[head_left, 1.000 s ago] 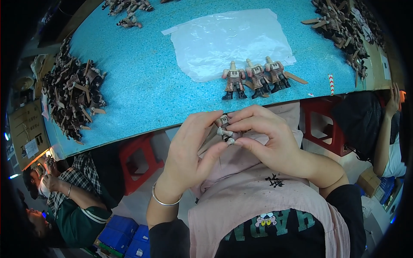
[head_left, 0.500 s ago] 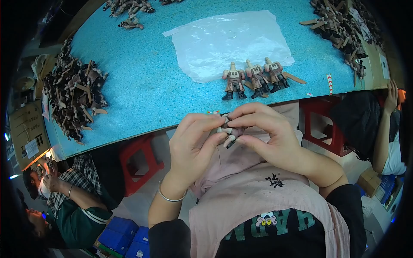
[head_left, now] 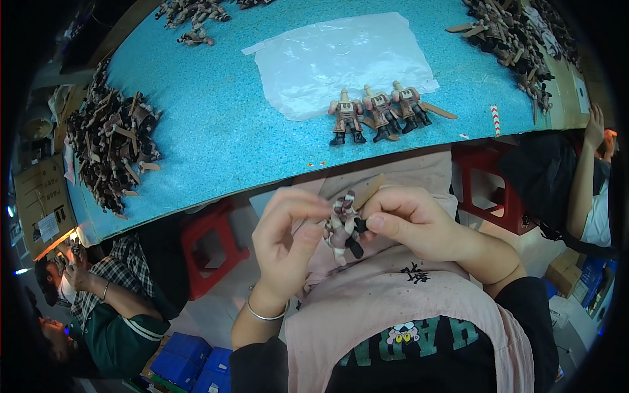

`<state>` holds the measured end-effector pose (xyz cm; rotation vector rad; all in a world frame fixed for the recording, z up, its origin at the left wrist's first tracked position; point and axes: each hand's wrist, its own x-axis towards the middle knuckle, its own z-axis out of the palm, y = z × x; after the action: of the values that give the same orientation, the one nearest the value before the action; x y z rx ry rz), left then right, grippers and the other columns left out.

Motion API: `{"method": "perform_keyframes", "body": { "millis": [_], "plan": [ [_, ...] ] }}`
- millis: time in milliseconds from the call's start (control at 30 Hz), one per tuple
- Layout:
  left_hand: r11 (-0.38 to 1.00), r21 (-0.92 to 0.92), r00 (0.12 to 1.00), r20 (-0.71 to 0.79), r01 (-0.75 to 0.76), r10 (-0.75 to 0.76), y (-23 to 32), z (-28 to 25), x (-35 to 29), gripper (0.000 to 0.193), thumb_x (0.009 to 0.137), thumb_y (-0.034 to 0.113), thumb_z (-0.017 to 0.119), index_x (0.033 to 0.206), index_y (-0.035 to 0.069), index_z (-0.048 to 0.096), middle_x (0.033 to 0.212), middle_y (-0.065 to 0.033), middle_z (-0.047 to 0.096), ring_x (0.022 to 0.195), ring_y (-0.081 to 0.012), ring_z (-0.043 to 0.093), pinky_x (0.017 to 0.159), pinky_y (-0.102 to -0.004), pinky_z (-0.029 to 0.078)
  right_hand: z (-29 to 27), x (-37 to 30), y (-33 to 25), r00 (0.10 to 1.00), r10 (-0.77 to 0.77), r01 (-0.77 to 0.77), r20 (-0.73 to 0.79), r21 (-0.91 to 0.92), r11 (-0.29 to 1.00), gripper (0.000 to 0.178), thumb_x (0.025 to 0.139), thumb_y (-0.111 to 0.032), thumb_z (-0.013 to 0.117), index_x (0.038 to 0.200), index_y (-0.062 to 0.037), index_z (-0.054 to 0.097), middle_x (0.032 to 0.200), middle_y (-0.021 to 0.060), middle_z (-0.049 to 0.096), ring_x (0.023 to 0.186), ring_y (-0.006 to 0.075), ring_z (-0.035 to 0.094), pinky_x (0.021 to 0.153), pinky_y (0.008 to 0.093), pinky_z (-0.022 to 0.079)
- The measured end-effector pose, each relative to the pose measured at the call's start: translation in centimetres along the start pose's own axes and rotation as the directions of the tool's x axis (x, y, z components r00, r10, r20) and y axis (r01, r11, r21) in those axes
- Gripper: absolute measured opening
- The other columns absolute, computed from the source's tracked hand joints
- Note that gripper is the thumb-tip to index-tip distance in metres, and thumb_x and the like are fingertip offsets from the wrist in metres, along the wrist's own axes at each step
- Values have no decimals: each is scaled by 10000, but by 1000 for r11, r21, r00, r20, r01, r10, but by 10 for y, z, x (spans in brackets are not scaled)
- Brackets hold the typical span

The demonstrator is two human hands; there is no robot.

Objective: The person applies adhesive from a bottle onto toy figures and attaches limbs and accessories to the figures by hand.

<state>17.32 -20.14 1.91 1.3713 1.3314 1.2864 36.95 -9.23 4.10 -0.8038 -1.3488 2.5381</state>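
Note:
A small toy figurine (head_left: 342, 229) in brown, cream and black hangs just in front of the table edge, over my pink apron, tilted at an angle. My right hand (head_left: 413, 223) pinches it by a black part between thumb and bent fingers. A tan blade-like piece (head_left: 370, 190) sticks up behind it. My left hand (head_left: 288, 229) is at the figurine's left side, fingers curved and thumb apart; its fingertips are slightly blurred, and whether they touch it I cannot tell. Three similar figurines (head_left: 380, 112) lie side by side on the blue table, at the near edge of a white plastic sheet (head_left: 341, 59).
Heaps of figurines lie on the blue table (head_left: 209, 118): one pile (head_left: 111, 144) at left, another (head_left: 511, 46) at far right, more (head_left: 193, 13) at the back. Red stools (head_left: 213, 249) stand below the edge. People sit at both sides; blue boxes (head_left: 180, 357) are on the floor.
The figurine has turned and come lower, so more of it shows, with the tan blade visible. My left fingers have loosened from it, while my right hand keeps hold. The view has shifted slightly.

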Motion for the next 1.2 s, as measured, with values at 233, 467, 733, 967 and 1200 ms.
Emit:
{"method": "perform_keyframes", "body": {
  "millis": [233,467,733,967,1200],
  "plan": [
    [752,-579,949,199,315,-244,7,9,11,171,838,32,651,983,-1,567,1191,-135,503,1064,-164,500,927,-320,412,1,-3,-1,993,-109,119,54,-259,959,201,921,-165,562,806,-1,549,765,52,530,747,140,506,695,286,413],
    [802,-538,964,87,259,-252,7,21,4,345,805,20,691,1094,15,502,1200,-129,497,1091,-176,498,974,-331,394,-6,2,10,957,-268,289,109,-364,885,137,865,-123,650,900,-24,561,948,95,574,885,187,558,786,298,446],
    [914,-369,986,93,165,-140,14,13,8,522,758,204,763,1178,4,524,1219,-127,479,1145,-217,477,990,-345,373,0,3,3,867,-490,459,91,-528,715,350,766,-46,721,1050,-17,519,1019,102,549,900,215,573,773,311,469],
    [899,-385,975,158,208,-158,13,11,11,486,738,266,773,1112,3,606,1297,-150,452,1213,-254,452,1017,-372,359,3,0,17,846,-532,480,8,-444,756,453,786,2,677,1186,-11,467,1143,116,505,1010,219,542,854,320,455],
    [872,-455,984,97,180,-152,12,17,10,426,716,187,793,1079,26,636,1307,-150,462,1275,-280,416,1046,-392,337,6,1,8,845,-534,477,-6,-443,759,462,782,14,658,1203,-9,468,1142,116,513,1000,220,542,861,321,446]
  ]
}}
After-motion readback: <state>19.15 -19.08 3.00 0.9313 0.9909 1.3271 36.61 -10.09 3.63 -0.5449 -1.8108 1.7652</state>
